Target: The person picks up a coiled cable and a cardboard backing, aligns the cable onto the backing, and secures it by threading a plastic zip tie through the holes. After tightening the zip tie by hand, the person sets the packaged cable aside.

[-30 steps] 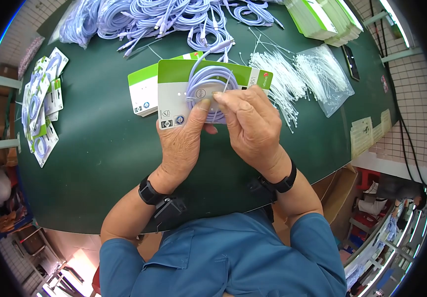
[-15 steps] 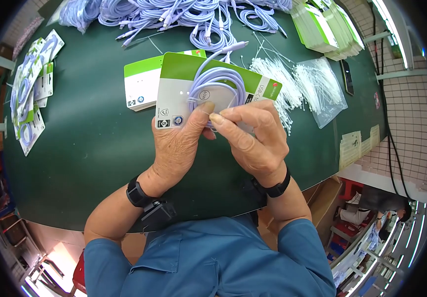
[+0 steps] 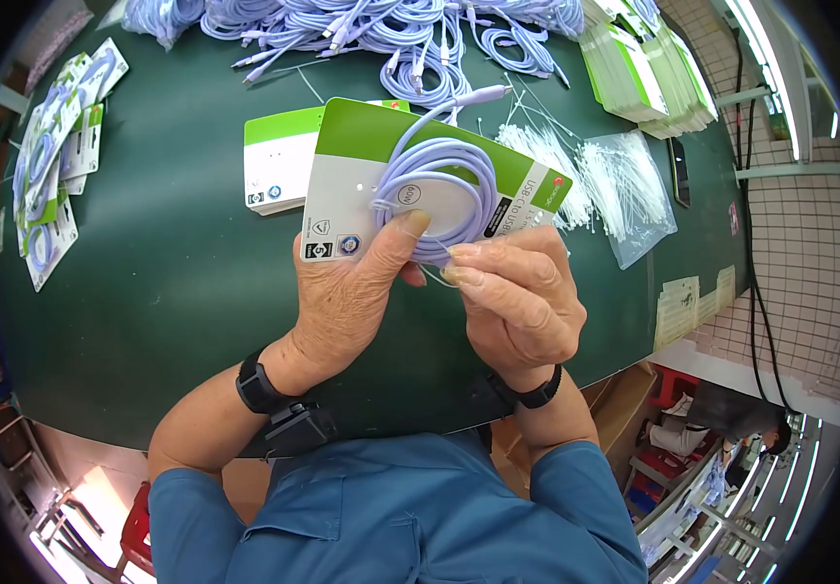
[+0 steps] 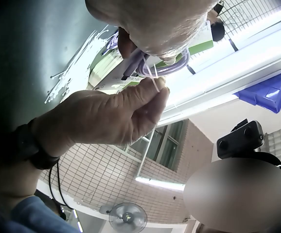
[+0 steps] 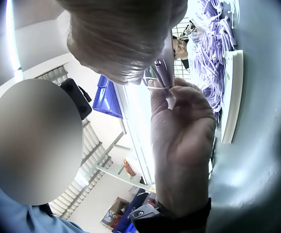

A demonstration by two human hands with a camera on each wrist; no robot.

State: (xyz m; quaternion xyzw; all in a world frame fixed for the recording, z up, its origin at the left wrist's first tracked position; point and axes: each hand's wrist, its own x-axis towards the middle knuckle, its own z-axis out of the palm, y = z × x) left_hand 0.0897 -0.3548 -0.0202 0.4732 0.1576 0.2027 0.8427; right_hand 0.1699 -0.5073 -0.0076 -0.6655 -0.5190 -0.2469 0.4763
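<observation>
My left hand (image 3: 347, 297) grips a green-and-white packaging card (image 3: 340, 185), its thumb pressed on the front. Against the card lies a coiled lilac USB cable (image 3: 486, 190), one plug sticking up past the top edge. With thumb and forefinger my right hand (image 3: 527, 302) pinches a thin white cable tie at the coil's lower edge. The tie (image 4: 151, 77) shows as a pale strip at the fingertips in the left wrist view. In the right wrist view the left hand (image 5: 182, 131) holds the card's edge, and the tie (image 5: 156, 87) loops near its fingertips.
Behind the hands lies a stack of cards (image 3: 274, 161). Loose lilac cables (image 3: 371, 29) heap at the back. White cable ties (image 3: 537, 151) and a bag of ties (image 3: 624, 195) lie right, near more card stacks (image 3: 624, 73) and a phone (image 3: 680, 173). Carded cables (image 3: 50, 156) pile at left.
The right hand has moved right and down from the coil's middle to its lower edge, drawing the tie along. The card has tilted a little clockwise; the left hand keeps its grip.
</observation>
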